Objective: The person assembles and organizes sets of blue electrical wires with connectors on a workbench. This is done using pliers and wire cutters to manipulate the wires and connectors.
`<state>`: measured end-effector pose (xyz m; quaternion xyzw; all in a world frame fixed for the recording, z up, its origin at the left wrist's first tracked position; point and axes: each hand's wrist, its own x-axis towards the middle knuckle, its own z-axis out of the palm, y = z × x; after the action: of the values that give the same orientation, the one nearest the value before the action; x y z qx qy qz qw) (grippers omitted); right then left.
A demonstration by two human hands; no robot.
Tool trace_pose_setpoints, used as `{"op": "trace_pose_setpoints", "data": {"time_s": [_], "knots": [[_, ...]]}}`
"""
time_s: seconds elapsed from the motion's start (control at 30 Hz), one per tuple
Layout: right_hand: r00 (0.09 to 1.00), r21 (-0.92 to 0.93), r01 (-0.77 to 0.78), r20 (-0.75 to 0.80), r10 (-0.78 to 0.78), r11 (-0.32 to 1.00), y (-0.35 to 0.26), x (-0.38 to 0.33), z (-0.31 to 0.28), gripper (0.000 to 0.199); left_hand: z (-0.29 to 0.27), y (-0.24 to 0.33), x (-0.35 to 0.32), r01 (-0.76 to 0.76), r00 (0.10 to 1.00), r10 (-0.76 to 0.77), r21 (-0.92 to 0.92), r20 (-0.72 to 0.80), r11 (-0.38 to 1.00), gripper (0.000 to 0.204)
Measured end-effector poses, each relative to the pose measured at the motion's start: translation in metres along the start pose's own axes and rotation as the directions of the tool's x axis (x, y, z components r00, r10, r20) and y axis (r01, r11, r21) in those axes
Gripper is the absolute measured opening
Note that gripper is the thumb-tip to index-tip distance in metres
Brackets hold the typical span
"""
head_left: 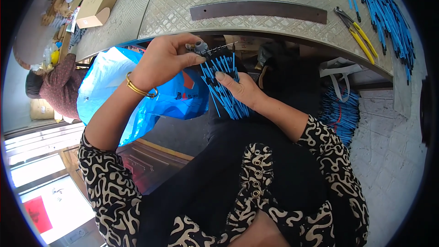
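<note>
My left hand (167,60), with a gold bangle at the wrist, pinches a small grey ribbed plastic fitting (198,46) between thumb and fingers. Close beside it, my right hand (241,89) is closed on a bundle of thin blue rods with black parts (224,96), thumb across the front. The upper ends of the bundle fan out just below the fitting. A thin dark rod (224,47) runs from near the fitting over the bundle; whether it joins either is too small to tell. The fingers behind the bundle are hidden.
Ahead lies the worktable with a dark metal strip (258,12), yellow-handled pliers (362,43) and a pile of blue rods (386,13). A blue-and-white plastic bag (151,105) hangs at left. More blue rods (339,114) stand low right. Another person (57,82) sits far left.
</note>
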<state>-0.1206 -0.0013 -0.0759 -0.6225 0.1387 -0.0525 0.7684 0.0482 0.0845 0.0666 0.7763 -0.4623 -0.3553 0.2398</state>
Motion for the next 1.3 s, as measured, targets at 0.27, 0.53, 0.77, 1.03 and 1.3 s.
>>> {"op": "trace_pose_setpoints", "data": {"time_s": [0.27, 0.53, 0.77, 1.03, 1.3], "knots": [[0.998, -0.032, 0.028, -0.056, -0.030, 0.999, 0.007, 0.004, 0.002, 0.060, 0.016, 0.007, -0.006, 0.054, 0.992, -0.067, -0.129, -0.103, 0.990, 0.037], [0.905, -0.293, 0.260, -0.258, -0.338, 0.920, -0.015, -0.009, 0.000, 0.050, 0.022, 0.002, 0.006, -0.014, 0.992, -0.021, -0.266, -0.127, 0.964, 0.036], [0.964, -0.251, 0.266, 0.061, -0.259, 0.931, -0.019, 0.010, -0.035, 0.049, 0.009, -0.002, 0.011, -0.101, 0.995, 0.094, -0.261, -0.037, 0.960, 0.032], [0.987, -0.321, 0.160, 0.077, -0.143, 0.933, -0.022, 0.002, -0.034, 0.047, 0.011, 0.011, 0.013, -0.042, 0.999, 0.045, -0.246, 0.007, 0.968, 0.031], [0.989, -0.447, 0.066, -0.085, -0.117, 0.892, -0.040, -0.013, -0.020, 0.045, 0.023, 0.016, 0.013, -0.086, 0.995, 0.076, -0.162, -0.071, 0.983, 0.026]]}}
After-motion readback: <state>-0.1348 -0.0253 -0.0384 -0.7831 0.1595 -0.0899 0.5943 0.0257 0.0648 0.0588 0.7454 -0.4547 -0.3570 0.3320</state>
